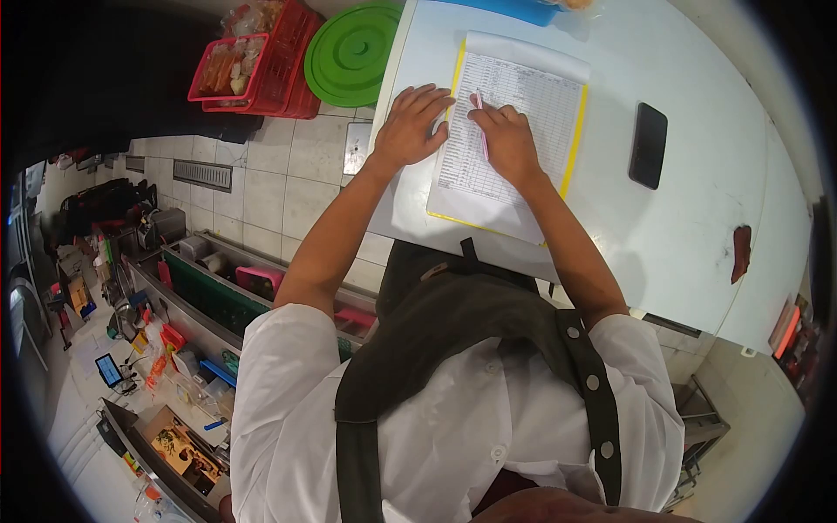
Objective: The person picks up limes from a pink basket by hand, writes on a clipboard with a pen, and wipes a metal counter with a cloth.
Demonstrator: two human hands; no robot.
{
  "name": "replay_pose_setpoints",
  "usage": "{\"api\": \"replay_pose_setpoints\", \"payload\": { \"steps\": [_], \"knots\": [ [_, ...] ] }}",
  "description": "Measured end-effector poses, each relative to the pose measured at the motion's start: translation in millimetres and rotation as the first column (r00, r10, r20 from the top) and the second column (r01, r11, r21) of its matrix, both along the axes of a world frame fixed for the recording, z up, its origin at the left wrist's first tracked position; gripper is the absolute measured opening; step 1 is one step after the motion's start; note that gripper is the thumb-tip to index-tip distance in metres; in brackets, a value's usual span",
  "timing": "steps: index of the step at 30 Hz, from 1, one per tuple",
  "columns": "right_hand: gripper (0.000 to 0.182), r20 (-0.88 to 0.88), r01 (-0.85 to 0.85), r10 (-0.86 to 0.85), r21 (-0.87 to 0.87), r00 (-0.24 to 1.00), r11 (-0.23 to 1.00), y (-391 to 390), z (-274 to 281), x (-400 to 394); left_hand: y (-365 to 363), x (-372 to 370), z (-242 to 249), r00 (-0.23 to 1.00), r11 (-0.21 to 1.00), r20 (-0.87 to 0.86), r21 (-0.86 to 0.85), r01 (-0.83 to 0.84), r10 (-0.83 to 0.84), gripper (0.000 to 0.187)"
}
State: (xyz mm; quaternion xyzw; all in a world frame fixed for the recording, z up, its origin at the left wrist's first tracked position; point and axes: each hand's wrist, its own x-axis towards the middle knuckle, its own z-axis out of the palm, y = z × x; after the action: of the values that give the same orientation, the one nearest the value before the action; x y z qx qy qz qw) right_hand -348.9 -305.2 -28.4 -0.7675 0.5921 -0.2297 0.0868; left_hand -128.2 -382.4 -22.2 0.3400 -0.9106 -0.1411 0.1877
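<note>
Printed sheets [510, 131] with a table of rows lie on a yellow folder [575, 148] on the white table. My left hand [411, 126] rests flat at the left edge of the folder, fingers spread, with the fingertips at the paper's side. Over the sheet, my right hand [507, 144] holds a pink and white pen [484, 144] between thumb and fingers. The pen's upper end in view is near the left columns of the table.
A black phone [649, 146] lies right of the folder, and a dark red object [740, 254] is farther right. Left of the table stand a green lid [353, 52] and red baskets [288, 74]. A blue container [514, 9] sits at the table's far side.
</note>
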Motion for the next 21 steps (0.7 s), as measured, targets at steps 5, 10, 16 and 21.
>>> {"api": "replay_pose_setpoints", "payload": {
  "steps": [5,10,16,21],
  "knots": [
    [0.027,-0.068,0.010,-0.014,-0.055,0.998,0.998,0.7,-4.7,3.1,1.5,-5.6,6.3,0.988,1.000,0.152,-0.016,-0.027,0.029,0.057],
    [0.028,-0.101,0.039,-0.045,-0.064,0.994,0.997,4.6,-0.2,3.9,0.8,-9.2,4.8,0.978,0.999,0.202,-0.025,-0.041,0.045,0.056],
    [0.028,-0.135,0.163,-0.163,-0.009,0.977,0.987,24.2,-3.3,-11.0,-0.1,-9.0,3.1,0.971,0.998,0.234,-0.030,-0.050,0.056,0.057],
    [0.027,-0.129,0.225,-0.234,-0.077,0.964,0.971,46.7,-1.8,-39.6,1.7,-9.1,3.8,0.964,0.997,0.256,-0.028,-0.069,0.074,0.059]
  ]
}}
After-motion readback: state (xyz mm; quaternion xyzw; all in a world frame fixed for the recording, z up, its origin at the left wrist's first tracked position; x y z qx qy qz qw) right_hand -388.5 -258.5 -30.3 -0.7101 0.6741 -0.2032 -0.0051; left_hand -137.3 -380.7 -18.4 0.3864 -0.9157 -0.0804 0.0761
